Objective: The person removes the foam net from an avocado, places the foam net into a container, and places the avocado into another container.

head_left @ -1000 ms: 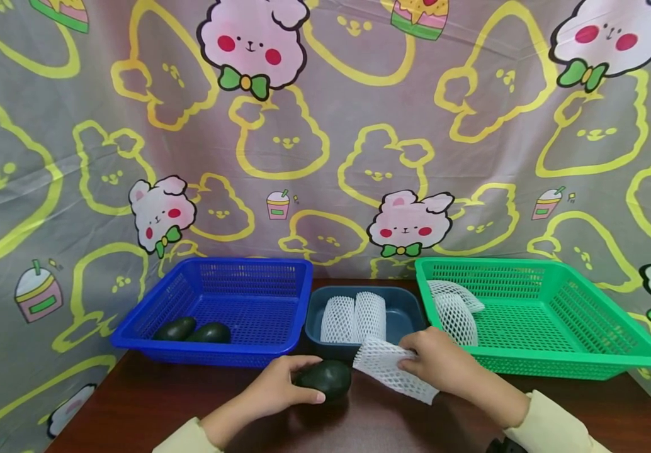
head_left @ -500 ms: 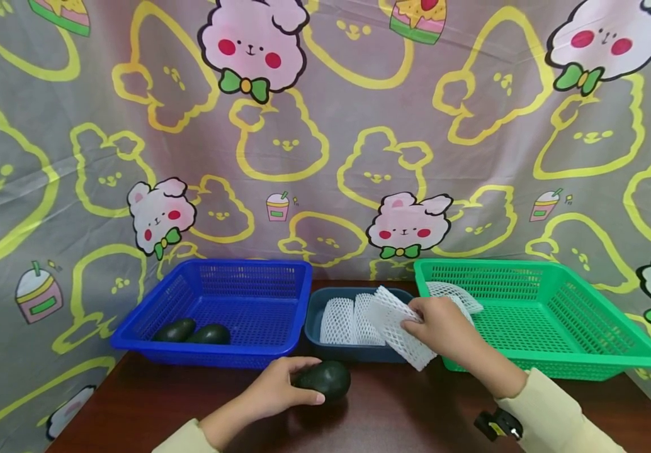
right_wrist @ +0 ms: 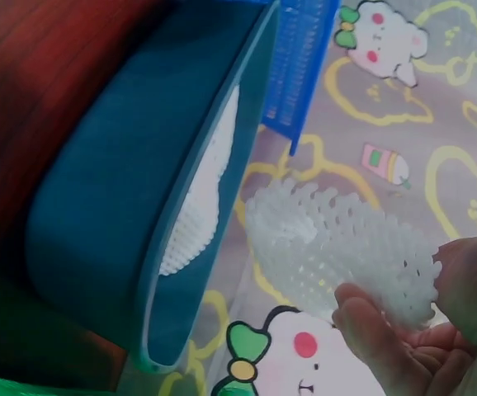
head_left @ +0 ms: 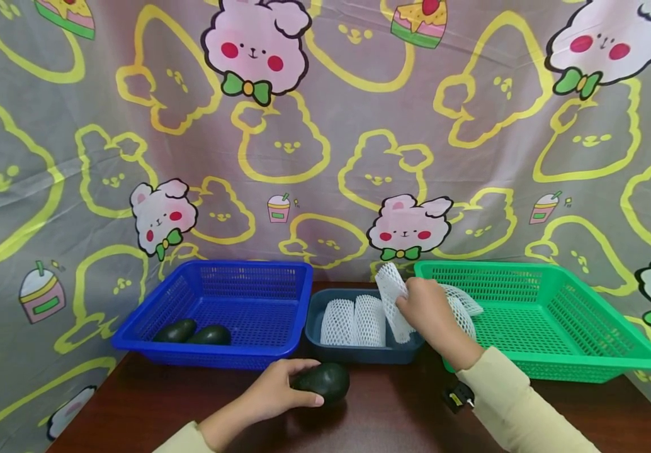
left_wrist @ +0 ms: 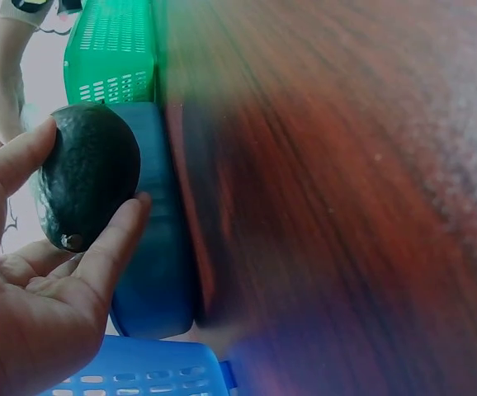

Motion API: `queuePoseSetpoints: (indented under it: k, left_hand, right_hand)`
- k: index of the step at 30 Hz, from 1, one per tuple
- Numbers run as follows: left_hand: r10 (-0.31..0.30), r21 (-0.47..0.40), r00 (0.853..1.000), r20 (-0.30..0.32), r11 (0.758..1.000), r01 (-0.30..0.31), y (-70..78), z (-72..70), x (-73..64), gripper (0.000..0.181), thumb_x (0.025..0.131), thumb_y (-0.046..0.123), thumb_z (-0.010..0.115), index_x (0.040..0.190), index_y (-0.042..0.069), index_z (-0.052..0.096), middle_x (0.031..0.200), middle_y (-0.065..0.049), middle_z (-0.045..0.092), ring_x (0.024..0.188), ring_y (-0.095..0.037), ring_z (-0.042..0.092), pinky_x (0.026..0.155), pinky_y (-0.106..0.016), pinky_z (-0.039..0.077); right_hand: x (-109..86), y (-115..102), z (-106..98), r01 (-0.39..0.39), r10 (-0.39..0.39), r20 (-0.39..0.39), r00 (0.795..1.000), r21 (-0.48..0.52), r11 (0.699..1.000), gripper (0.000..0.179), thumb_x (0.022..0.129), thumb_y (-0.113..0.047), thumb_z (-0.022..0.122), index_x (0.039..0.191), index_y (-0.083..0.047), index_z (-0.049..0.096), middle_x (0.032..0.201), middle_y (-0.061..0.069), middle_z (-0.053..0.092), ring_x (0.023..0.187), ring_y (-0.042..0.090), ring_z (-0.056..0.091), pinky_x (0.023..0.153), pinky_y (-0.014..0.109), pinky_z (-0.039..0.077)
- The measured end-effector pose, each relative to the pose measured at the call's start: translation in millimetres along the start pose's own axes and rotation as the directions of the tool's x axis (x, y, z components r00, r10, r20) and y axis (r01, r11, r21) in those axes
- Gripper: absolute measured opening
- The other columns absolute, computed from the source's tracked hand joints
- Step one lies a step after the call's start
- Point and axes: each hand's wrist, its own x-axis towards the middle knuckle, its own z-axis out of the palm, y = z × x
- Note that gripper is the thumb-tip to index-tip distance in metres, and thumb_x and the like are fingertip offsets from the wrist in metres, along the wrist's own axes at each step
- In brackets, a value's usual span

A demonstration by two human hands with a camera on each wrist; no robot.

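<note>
A dark green avocado [head_left: 325, 382] is gripped between the thumb and fingers of my left hand [head_left: 283, 391], in front of the dark blue-grey bin [head_left: 354, 355]. In the left wrist view the stem end of the avocado [left_wrist: 88, 177] faces the palm. My right hand [head_left: 430, 311] pinches a white foam net sleeve [head_left: 393, 302] over the right part of that bin. The right wrist view has this foam net sleeve [right_wrist: 337, 243] raised beside the bin's rim, held at one end. Two white net-covered pieces [head_left: 354, 321] lie side by side in the bin.
On the left, a blue basket [head_left: 297, 343] holds two avocados [head_left: 192, 332]. A green basket [head_left: 558, 365] on the right has white foam nets [head_left: 461, 305] at its left end. A patterned cloth [head_left: 325, 126] hangs behind the brown table [head_left: 393, 421].
My right hand has lifted the foam net sleeve up and away from the avocado to above the bin, tilting it more upright. The left hand and its avocado have barely moved.
</note>
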Motion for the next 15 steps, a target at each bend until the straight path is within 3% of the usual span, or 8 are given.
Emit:
queuePoseSetpoints:
  k: [6, 15]
  left_hand:
    - [-0.004, -0.016, 1.000, 0.003, 1.000, 0.004, -2.1, 0.8, -0.4, 0.058, 0.075, 0.032, 0.083, 0.123, 0.003, 0.064, 0.115, -0.008, 0.067, 0.094, -0.013, 0.063, 0.079, -0.027, 0.049]
    - [-0.006, -0.012, 1.000, 0.006, 1.000, 0.006, -2.3, 0.6, -1.2, 0.058, 0.075, 0.031, 0.083, 0.123, 0.004, 0.064, 0.115, -0.008, 0.066, 0.094, -0.014, 0.063, 0.079, -0.027, 0.049]
  right_hand:
    - [9.7, 3.0, 15.6, -0.048, 0.050, 0.016, 0.999, -0.079, 0.996, 0.013, 0.083, 0.001, 0.064, 0.070, 0.005, 0.061, 0.054, 0.009, 0.052, 0.046, 0.020, 0.049, 0.040, 0.031, 0.040]
    - [14.3, 3.0, 40.3, -0.020, 0.031, 0.039, 0.999, -0.265, 0.964, 0.006, 0.083, 0.004, 0.064, 0.078, 0.006, 0.067, 0.070, 0.017, 0.064, 0.059, 0.030, 0.063, 0.047, 0.040, 0.050]
